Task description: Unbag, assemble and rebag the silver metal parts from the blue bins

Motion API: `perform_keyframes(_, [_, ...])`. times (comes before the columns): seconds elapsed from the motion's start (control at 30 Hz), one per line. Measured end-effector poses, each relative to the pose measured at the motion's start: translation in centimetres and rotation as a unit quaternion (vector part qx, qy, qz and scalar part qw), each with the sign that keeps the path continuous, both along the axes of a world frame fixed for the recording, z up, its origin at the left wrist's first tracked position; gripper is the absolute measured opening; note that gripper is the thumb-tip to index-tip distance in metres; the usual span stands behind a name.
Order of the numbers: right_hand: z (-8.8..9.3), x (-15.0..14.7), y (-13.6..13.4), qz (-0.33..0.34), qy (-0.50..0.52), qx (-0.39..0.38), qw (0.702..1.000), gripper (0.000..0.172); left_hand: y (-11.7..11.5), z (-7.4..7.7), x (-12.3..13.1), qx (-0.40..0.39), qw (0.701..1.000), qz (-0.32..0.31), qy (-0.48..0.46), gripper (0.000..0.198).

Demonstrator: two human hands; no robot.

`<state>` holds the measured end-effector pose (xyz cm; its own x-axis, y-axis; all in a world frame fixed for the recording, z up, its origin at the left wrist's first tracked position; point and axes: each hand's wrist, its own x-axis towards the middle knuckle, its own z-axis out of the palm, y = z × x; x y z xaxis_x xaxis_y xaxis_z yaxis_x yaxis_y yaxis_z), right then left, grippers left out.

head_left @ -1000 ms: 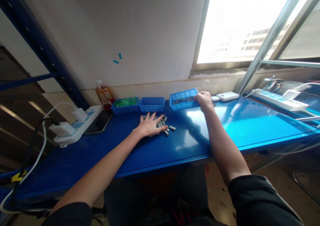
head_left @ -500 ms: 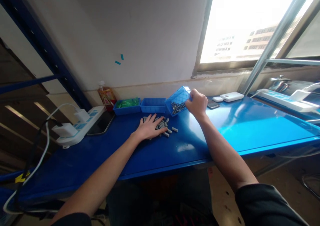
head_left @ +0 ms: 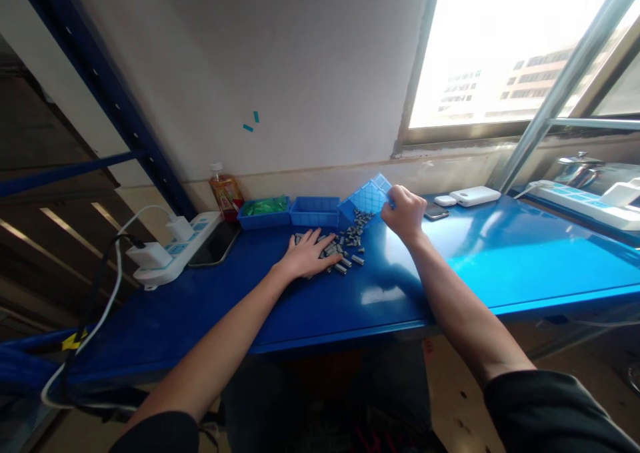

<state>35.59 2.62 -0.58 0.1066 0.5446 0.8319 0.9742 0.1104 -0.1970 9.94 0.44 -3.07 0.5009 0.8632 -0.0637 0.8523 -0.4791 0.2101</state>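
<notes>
My left hand (head_left: 311,256) lies flat with spread fingers over a pile of small metal cylinders (head_left: 342,267) on the blue table (head_left: 320,313). Gripped at its right side by my right hand (head_left: 406,214), a blue plastic bin (head_left: 367,199) is tilted steeply toward the table. Small metal pieces (head_left: 356,231) spill from its lower edge and land beside the cylinders, just right of my left fingers. Part of the pile is hidden under my left palm.
Against the wall stand a second blue bin (head_left: 315,211) and one holding green plastic (head_left: 265,206). Left of them are a bottle (head_left: 226,193), a dark phone (head_left: 215,245) and a power strip (head_left: 173,259). Another phone (head_left: 435,211) and a white box (head_left: 475,195) lie right.
The bin in my right hand has tipped further, and metal pieces that were inside it now pour onto the table. My left hand stays on the pile; the view has shifted slightly.
</notes>
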Motion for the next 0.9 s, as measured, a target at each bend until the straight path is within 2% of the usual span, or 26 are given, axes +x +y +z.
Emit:
perform_keyframes(0.3, [0.2,0.5,0.3,-0.001,-0.066,0.030,0.997,0.010,0.2,-0.2,-0.2,0.002,1.000,-0.002,-0.012,0.076])
perform_keyframes(0.43, [0.1,1.5,0.7,-0.022,-0.003,0.033,0.999,0.011,0.1,-0.2,-0.1,0.011,1.000,0.003,-0.012,0.075])
perform_keyframes(0.57, [-0.4,3.5,1.7,-0.065,0.117,0.050,0.990,0.009,0.2,-0.3,-0.2,0.006,1.000,0.002,-0.015,0.074])
perform_keyframes(0.67, [-1.1,4.9,3.1,-0.091,0.263,0.018,0.960,0.011,0.4,-0.3,-0.3,0.001,1.000,0.000,-0.018,0.074])
perform_keyframes(0.77, [-1.9,5.4,4.8,-0.082,0.413,-0.084,0.903,0.010,0.4,-0.3,-0.3,-0.003,1.000,0.000,-0.018,0.075])
perform_keyframes(0.83, [-2.5,5.2,6.0,-0.056,0.454,-0.146,0.877,0.010,0.3,-0.2,-0.2,-0.003,1.000,0.004,-0.015,0.075])
perform_keyframes(0.9, [-3.0,4.8,6.9,-0.030,0.467,-0.185,0.864,0.013,0.1,-0.1,-0.3,-0.004,1.000,0.005,-0.015,0.074])
